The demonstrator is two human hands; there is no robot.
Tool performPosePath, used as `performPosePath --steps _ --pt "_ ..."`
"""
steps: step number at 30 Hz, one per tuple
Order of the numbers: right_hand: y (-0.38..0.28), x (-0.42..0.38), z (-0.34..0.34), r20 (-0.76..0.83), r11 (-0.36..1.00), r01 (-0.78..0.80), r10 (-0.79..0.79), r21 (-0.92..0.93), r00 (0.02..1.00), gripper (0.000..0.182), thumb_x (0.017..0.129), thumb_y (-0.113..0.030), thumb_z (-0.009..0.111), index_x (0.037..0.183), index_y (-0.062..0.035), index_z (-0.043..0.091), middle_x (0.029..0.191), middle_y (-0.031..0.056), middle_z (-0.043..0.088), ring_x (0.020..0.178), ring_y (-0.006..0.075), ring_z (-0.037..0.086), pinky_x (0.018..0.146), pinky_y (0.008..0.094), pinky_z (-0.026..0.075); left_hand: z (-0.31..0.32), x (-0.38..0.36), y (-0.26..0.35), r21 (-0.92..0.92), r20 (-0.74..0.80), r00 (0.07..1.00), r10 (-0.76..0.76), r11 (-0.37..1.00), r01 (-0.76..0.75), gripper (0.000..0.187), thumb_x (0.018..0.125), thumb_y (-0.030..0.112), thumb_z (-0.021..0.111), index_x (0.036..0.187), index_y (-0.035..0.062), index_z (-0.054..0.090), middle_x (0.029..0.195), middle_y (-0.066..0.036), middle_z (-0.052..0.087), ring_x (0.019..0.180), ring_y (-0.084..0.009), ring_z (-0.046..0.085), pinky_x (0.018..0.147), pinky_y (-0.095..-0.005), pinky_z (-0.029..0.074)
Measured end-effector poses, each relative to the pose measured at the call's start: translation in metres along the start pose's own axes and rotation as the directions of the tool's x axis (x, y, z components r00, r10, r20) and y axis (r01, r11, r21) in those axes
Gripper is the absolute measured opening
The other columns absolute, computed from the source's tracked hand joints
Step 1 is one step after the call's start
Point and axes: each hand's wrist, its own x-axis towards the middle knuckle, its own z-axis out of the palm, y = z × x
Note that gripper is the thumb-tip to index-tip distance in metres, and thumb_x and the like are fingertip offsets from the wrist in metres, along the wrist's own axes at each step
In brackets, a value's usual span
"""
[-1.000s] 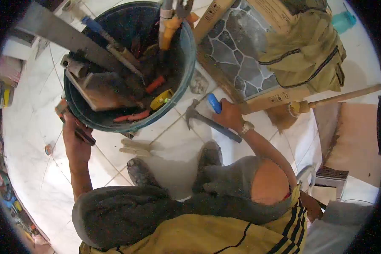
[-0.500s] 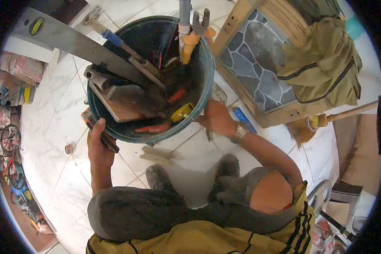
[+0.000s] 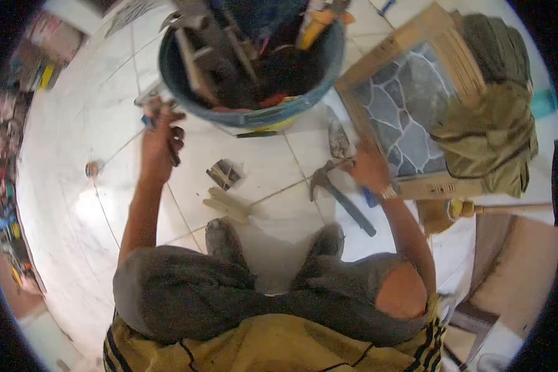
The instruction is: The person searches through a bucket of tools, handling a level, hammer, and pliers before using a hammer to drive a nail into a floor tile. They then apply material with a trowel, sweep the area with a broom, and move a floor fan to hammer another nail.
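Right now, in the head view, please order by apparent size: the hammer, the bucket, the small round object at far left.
Largest to smallest:
1. Bucket
2. Hammer
3. Small round object

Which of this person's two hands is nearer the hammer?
The right hand, close to the hammer; the left hand is well away, over near the bucket.

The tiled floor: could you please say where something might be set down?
Bare tile lies between bucket, hammer and dark squarish piece, and between the left hand and small round item; hammer and carton crowd around the right hand.
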Motion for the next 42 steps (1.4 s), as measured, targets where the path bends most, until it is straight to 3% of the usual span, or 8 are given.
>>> performPosePath --steps 6,15,17,20,23,31,37,42 --pt "0.033 -0.068 0.024 0.045 0.979 -0.102 0.095 0.179 0.994 0.043 0.082 -0.032 0.076 0.111 -0.0017 0.064 0.100 0.0264 0.066 0.095 0.0461 0.066 0.084 0.0535 0.053 -0.052 -0.083 -0.156 0.620 0.595 0.801 0.063 0.598 -0.508 0.038 0.089 0.032 0.076 0.122 0.0156 0.069 0.113 -0.019 0.064 0.100 -0.0404 0.068 0.084 -0.0476 0.057" --pt "-0.067 -0.005 -0.027 0.396 0.890 0.063 -0.264 0.452 0.879 0.039 0.084 -0.036 0.073 0.103 -0.0033 0.064 0.088 0.0229 0.066 0.084 0.0425 0.067 0.076 0.0528 0.053 -0.068 -0.093 -0.168 0.886 0.326 0.920 -0.216 0.411 -0.217 0.045 0.091 0.011 0.063 0.135 0.0212 0.062 0.126 -0.021 0.056 0.102 -0.0416 0.069 0.088 -0.0510 0.060" --pt "-0.100 0.010 0.010 0.469 0.850 -0.084 -0.202 0.520 0.860 0.042 0.086 -0.039 0.072 0.102 -0.0015 0.063 0.089 0.0232 0.066 0.085 0.0428 0.067 0.075 0.0529 0.052 -0.098 -0.063 -0.184 0.767 0.376 0.900 0.219 0.471 -0.435 0.048 0.089 0.006 0.062 0.136 0.0140 0.061 0.113 -0.018 0.063 0.095 -0.0385 0.069 0.078 -0.0484 0.058" --pt "-0.146 0.034 0.050 0.382 0.815 -0.082 -0.177 0.574 0.907 0.045 0.088 -0.041 0.070 0.103 0.0004 0.064 0.095 0.0240 0.067 0.089 0.0423 0.067 0.079 0.0516 0.052 -0.100 -0.046 -0.101 0.123 0.140 0.908 -0.395 0.917 0.380 0.046 0.101 0.033 0.055 0.140 0.0091 0.055 0.104 -0.013 0.064 0.084 -0.0241 0.063 0.070 -0.0394 0.052" --pt "-0.186 0.048 0.071 0.343 0.734 -0.151 -0.118 0.662 0.932 0.051 0.091 -0.043 0.068 0.111 0.0034 0.064 0.106 0.0268 0.066 0.101 0.0418 0.065 0.088 0.0497 0.051 -0.087 -0.044 -0.032 -0.514 0.307 0.879 -0.366 0.713 0.477 0.049 0.105 0.044 0.048 0.143 0.0144 0.052 0.099 -0.010 0.063 0.078 -0.0194 0.057 0.065 -0.0344 0.048" --pt "-0.142 -0.007 0.169 -0.083 0.850 0.370 -0.366 0.375 0.927 0.037 0.096 -0.012 0.054 0.130 0.0018 0.056 0.129 0.0206 0.060 0.119 0.0331 0.058 0.100 0.0450 0.047 -0.056 -0.054 0.023 -0.067 0.102 0.985 0.136 0.989 -0.129 0.043 0.104 0.034 0.058 0.143 0.0171 0.053 0.065 0.009 0.038 0.047 -0.0029 0.034 0.040 -0.0198 0.030" --pt "-0.074 -0.029 -0.066 0.298 0.386 -0.287 0.033 0.877 0.954 0.029 0.095 -0.014 0.061 0.121 -0.0019 0.063 0.099 0.0079 0.075 0.076 0.0184 0.067 0.072 0.0350 0.056 -0.040 -0.068 0.057 -0.052 0.269 0.946 0.183 0.983 -0.175 0.045 0.102 0.051 0.057 0.114 0.0077 0.059 0.071 0.002 0.050 0.044 -0.0060 0.036 0.039 -0.0218 0.027" --pt "-0.004 -0.007 -0.273 -0.332 0.869 -0.082 0.272 0.489 0.903 0.025 0.090 -0.009 0.065 0.116 -0.0060 0.067 0.100 0.0033 0.073 0.088 0.0141 0.068 0.080 0.0305 0.054 -0.048 -0.070 0.046 0.294 0.611 0.765 0.203 0.839 -0.458 0.063 0.095 0.063 0.060 0.112 0.0030 0.062 0.084 -0.003 0.057 0.058 -0.0100 0.046 0.053 -0.0259 0.035"
